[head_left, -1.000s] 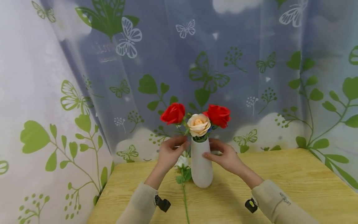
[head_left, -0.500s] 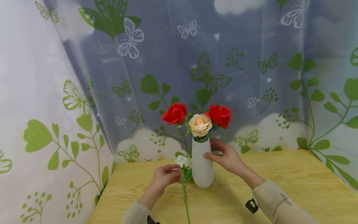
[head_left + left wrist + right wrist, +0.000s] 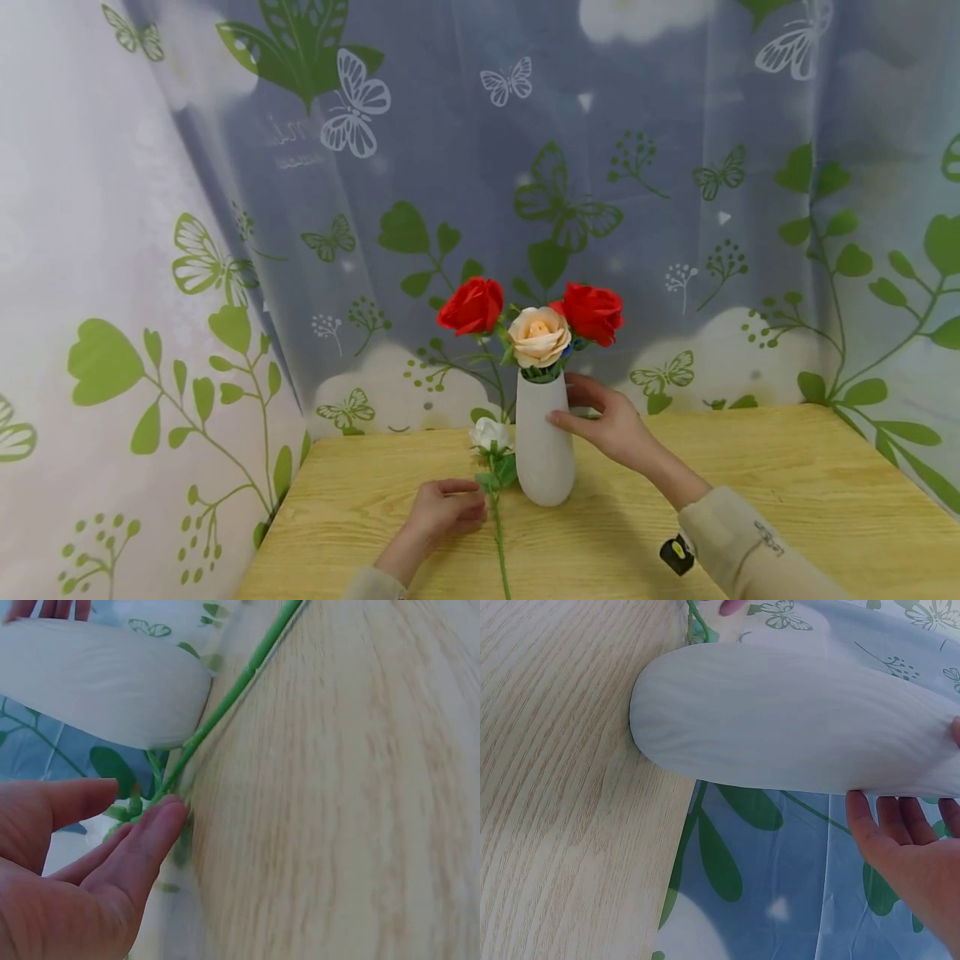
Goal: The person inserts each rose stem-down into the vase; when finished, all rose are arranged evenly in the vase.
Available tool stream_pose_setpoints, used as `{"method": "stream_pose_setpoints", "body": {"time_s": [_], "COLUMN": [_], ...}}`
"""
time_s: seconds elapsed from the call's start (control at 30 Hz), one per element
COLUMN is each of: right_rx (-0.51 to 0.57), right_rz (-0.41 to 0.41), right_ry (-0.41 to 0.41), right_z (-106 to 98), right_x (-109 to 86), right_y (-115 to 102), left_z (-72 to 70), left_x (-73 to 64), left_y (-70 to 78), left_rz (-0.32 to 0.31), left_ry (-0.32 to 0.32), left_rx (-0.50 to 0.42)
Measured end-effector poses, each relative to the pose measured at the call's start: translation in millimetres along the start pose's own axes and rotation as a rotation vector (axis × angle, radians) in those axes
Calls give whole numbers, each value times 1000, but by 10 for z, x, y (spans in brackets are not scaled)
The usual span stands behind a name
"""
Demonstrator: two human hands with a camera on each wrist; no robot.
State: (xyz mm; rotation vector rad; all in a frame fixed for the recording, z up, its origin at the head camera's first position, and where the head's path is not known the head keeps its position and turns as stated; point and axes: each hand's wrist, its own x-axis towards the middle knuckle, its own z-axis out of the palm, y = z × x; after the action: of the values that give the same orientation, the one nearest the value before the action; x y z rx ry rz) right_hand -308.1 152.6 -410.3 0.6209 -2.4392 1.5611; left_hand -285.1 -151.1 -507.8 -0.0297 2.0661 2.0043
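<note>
A tall white vase (image 3: 545,450) stands upright on the table, with two red roses (image 3: 471,307) and a peach rose (image 3: 539,337) in its mouth. A bit of blue shows behind the peach bloom. My right hand (image 3: 613,421) holds the vase near its top from the right, thumb in front and fingers behind. Left of the vase a white rose (image 3: 491,434) lies on the table, its green stem (image 3: 232,694) running toward me. Beside that stem is my left hand (image 3: 444,512), thumb and fingers apart with nothing between them; whether a fingertip touches the stem I cannot tell.
The wooden table (image 3: 360,483) reaches back to a curtain (image 3: 435,125) printed with butterflies and leaves. More printed cloth hangs along the left and right sides. A black wrist device (image 3: 677,555) sits at my right sleeve.
My left hand has come down from the flowers by the vase's mouth to the white rose's stem. My right hand has stayed on the vase.
</note>
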Motion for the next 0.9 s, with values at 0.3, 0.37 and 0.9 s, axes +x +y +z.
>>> {"method": "stream_pose_setpoints", "body": {"time_s": [0.3,0.37,0.9], "right_rx": [-5,-7,-8], "right_rz": [-7,-8,0], "right_ry": [-5,-3,-6], "right_z": [3,2,-7], "right_x": [-2,-1,1], "right_y": [1,0,4], "left_z": [-3,-2,212], "left_x": [70,88,187], "left_y": [-112,-131,-133], "left_rz": [-33,-33,-27], "left_ry": [1,-3,22], "left_rx": [-12,-8,116]}}
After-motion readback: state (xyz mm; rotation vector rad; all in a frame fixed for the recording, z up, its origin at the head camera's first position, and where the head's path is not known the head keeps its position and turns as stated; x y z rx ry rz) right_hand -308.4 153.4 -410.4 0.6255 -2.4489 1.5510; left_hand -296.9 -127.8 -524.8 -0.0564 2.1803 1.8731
